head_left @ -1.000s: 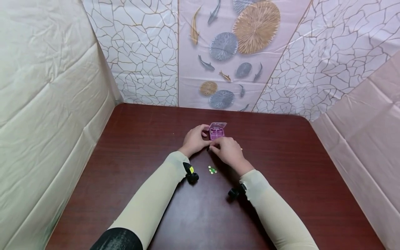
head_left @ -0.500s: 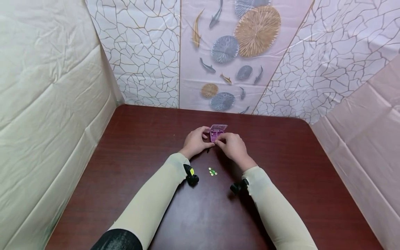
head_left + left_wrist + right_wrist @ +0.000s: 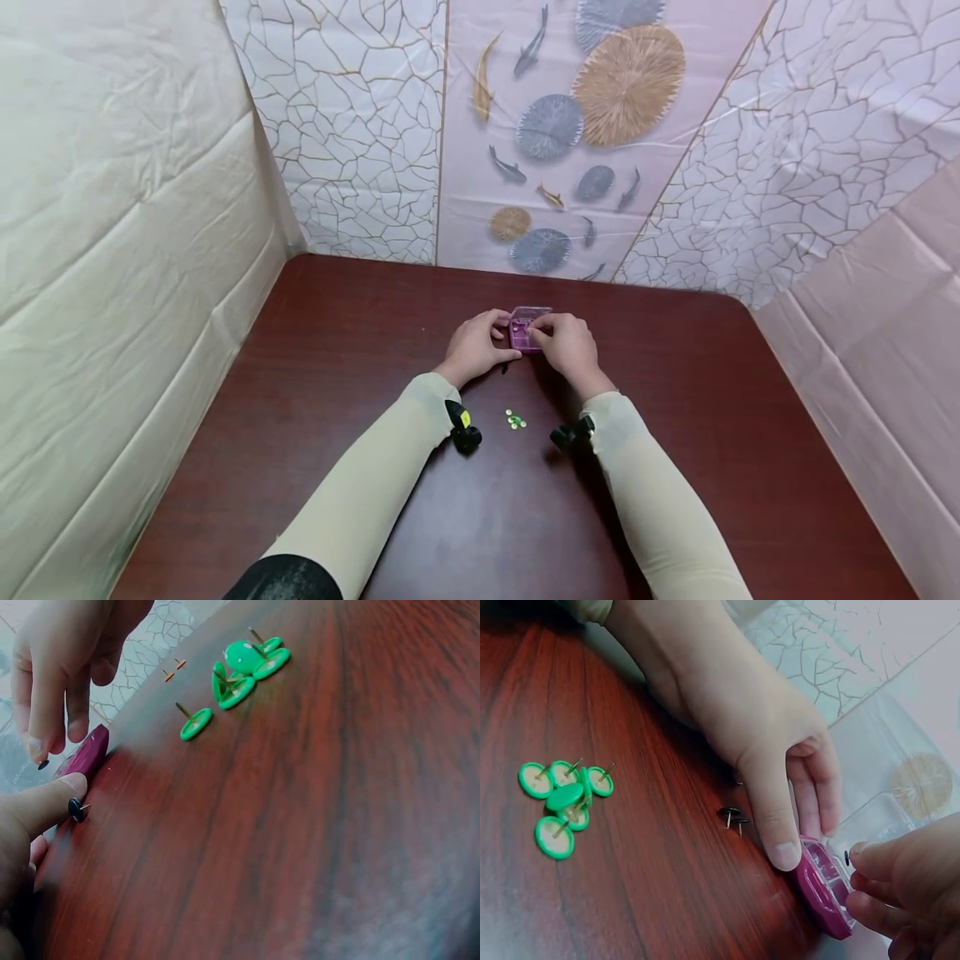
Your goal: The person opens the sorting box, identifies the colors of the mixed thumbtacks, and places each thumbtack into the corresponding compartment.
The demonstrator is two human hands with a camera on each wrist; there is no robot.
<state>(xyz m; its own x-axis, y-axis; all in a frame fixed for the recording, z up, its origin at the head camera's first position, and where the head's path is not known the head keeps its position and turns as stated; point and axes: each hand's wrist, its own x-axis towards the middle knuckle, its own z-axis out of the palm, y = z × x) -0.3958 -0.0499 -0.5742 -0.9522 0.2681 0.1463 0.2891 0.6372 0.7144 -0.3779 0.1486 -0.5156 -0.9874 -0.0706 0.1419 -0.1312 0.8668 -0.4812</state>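
A small magenta compartment case (image 3: pixel 519 341) stands on the table with its clear lid (image 3: pixel 877 817) raised. My left hand (image 3: pixel 474 346) grips its left end, thumb along the front wall and fingers behind. Over the compartments, my right hand (image 3: pixel 570 346) pinches a black thumbtack (image 3: pixel 847 858) between thumb and fingertips. More black thumbtacks (image 3: pixel 731 815) lie on the table beside my left thumb. Closer to me is a cluster of green thumbtacks (image 3: pixel 564 796), most with their pins pointing up. My right fingers hide part of the case's inside in the head view.
Two small orange-brown tacks (image 3: pixel 174 670) lie beyond the green cluster in the left wrist view. The dark red wooden table (image 3: pixel 465 533) ends at a patterned curtain (image 3: pixel 480 242) at the back, with plain cloth (image 3: pixel 127 275) on the left side.
My right hand has moved forward from the case's front edge to over its compartments, with the black thumbtack pinched. My left hand keeps its grip on the case. The head view has shifted slightly.
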